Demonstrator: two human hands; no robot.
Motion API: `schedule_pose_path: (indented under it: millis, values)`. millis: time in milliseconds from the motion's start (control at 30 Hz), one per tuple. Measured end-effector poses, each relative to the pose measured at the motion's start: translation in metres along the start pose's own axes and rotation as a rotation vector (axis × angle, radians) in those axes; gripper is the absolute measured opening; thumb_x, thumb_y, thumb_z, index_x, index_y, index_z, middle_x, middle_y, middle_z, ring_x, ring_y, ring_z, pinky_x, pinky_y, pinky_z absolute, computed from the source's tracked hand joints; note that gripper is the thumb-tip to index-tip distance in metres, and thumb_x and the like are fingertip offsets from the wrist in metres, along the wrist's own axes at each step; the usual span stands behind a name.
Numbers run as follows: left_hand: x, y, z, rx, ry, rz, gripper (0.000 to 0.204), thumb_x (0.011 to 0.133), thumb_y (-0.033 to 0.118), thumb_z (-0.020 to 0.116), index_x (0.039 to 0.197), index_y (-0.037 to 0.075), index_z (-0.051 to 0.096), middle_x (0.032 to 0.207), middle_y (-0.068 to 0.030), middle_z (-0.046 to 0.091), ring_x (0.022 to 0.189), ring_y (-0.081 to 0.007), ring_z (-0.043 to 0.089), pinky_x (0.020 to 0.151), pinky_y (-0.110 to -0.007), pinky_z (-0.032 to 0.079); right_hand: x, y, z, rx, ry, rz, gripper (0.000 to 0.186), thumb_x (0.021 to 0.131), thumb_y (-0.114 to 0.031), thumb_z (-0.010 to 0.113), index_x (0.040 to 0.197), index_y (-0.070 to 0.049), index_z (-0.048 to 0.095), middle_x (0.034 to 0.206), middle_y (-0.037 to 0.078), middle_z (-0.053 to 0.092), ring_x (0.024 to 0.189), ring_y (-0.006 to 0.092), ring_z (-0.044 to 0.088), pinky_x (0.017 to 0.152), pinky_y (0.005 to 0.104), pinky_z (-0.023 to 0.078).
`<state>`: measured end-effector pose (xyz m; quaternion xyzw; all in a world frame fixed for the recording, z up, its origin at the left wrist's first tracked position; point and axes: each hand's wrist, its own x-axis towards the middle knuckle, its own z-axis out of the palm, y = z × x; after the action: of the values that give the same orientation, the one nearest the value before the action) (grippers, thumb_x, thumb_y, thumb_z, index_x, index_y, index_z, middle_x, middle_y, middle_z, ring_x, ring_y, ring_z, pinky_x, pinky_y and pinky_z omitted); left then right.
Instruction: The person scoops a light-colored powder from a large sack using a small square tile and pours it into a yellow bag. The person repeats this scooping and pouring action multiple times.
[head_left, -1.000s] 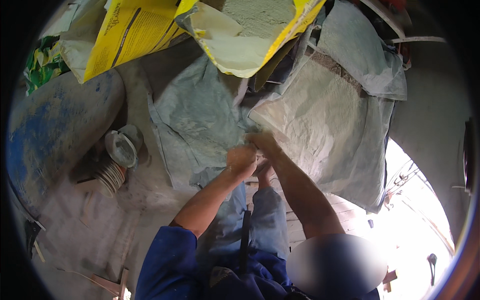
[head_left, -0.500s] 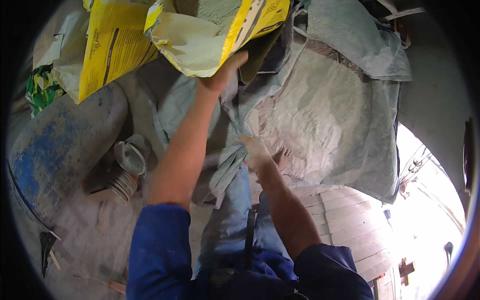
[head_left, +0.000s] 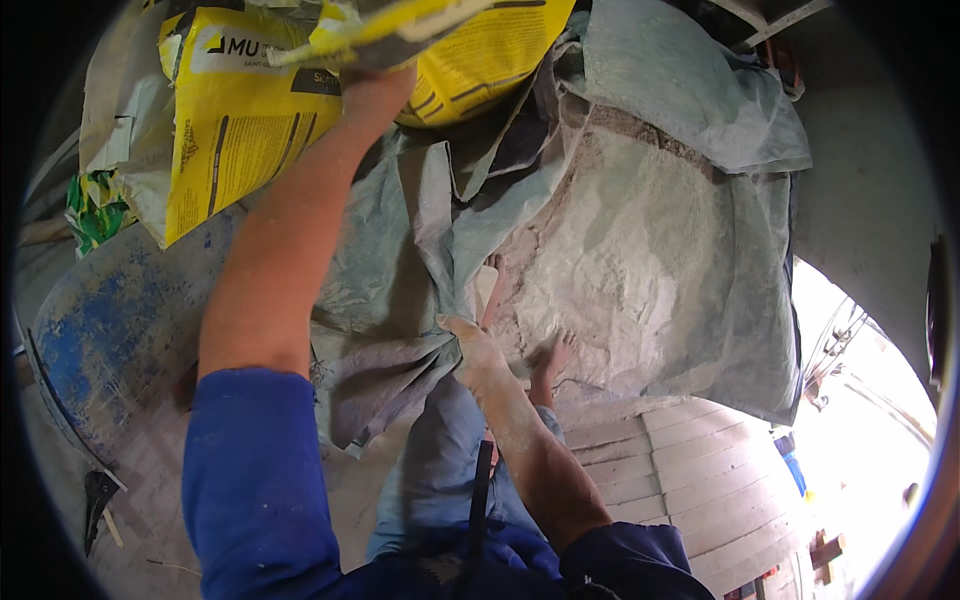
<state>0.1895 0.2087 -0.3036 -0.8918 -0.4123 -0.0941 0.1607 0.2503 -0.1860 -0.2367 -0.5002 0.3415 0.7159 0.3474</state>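
Observation:
My left hand (head_left: 378,95) is up at the top, gripping the rim of a yellow paper bag (head_left: 490,60). The folded-over flap hides the fingertips and is blurred by motion. Lower, near my knees, my right hand (head_left: 475,348) is closed around a bunched fold of a dusty grey-green sheet (head_left: 400,215). This sheet is gathered into creases at my fist. To the right, a layer of pale powder (head_left: 620,230) lies over the spread part of the sheet. A pale flat piece (head_left: 487,285) shows just above my right hand.
Another yellow bag (head_left: 250,140) stands at the upper left, beside a green bag (head_left: 95,210). Below them is a worn blue, dust-covered surface (head_left: 110,320). My bare foot (head_left: 558,355) is at the powder's edge. Pale boards (head_left: 690,460) lie lower right, by a bright opening.
My left hand has moved up and left, tipping the bag's rim over so its powdery inside no longer shows. My right hand has drawn the sheet's fold toward me and left.

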Motion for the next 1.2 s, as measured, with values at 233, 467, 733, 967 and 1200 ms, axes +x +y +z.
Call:
schedule_pose_path:
  millis: [233, 467, 733, 967, 1200]
  values:
    - [0.041, -0.006, -0.020, 0.482, -0.508, 0.170, 0.073, 0.091, 0.007, 0.057, 0.158, 0.020, 0.031, 0.079, 0.0023, 0.063, 0.056, -0.0157, 0.063, 0.046, -0.035, 0.051, -0.040, -0.010, -0.019, 0.115, -0.050, -0.035, 0.024, 0.089, -0.006, 0.067, 0.110, 0.004, 0.066, 0.100, 0.013, 0.070, 0.086, 0.0237, 0.069, 0.074, 0.0358, 0.056]
    - [0.015, -0.016, 0.029, 0.188, 0.243, 0.292, 0.072, 0.093, 0.008, 0.056, 0.158, 0.015, 0.027, 0.089, -0.0011, 0.065, 0.071, -0.0189, 0.066, 0.060, -0.038, 0.055, -0.037, -0.043, -0.033, 0.016, -0.107, -0.017, 0.018, 0.090, -0.007, 0.066, 0.105, 0.003, 0.067, 0.095, 0.010, 0.070, 0.080, 0.0233, 0.070, 0.073, 0.0358, 0.057]
    - [-0.007, 0.026, -0.011, -0.425, -0.189, -0.181, 0.041, 0.091, 0.037, 0.061, 0.122, 0.010, 0.065, 0.125, -0.0158, 0.065, 0.116, -0.0390, 0.059, 0.101, -0.049, 0.046, -0.017, -0.038, -0.043, 0.039, -0.064, 0.038, 0.020, 0.089, -0.008, 0.067, 0.106, 0.001, 0.066, 0.095, 0.010, 0.071, 0.081, 0.0236, 0.070, 0.075, 0.0371, 0.058]
    - [-0.122, 0.072, -0.094, -0.979, -0.804, -1.018, 0.101, 0.078, 0.060, 0.075, 0.141, -0.011, 0.041, 0.140, -0.0315, 0.051, 0.132, -0.0383, 0.051, 0.110, -0.040, 0.040, -0.022, -0.039, -0.038, 0.032, -0.067, 0.064, 0.029, 0.088, -0.009, 0.068, 0.115, 0.001, 0.062, 0.104, 0.011, 0.070, 0.090, 0.0261, 0.069, 0.081, 0.0394, 0.057]
    - [-0.086, 0.086, -0.044, -1.190, -0.430, -1.026, 0.121, 0.067, 0.067, 0.080, 0.143, -0.016, 0.037, 0.149, -0.0299, 0.042, 0.140, -0.0346, 0.044, 0.113, -0.038, 0.037, -0.016, -0.030, -0.046, 0.021, -0.086, 0.075, 0.029, 0.090, -0.011, 0.067, 0.115, 0.001, 0.061, 0.105, 0.014, 0.069, 0.095, 0.0274, 0.068, 0.086, 0.0428, 0.055]
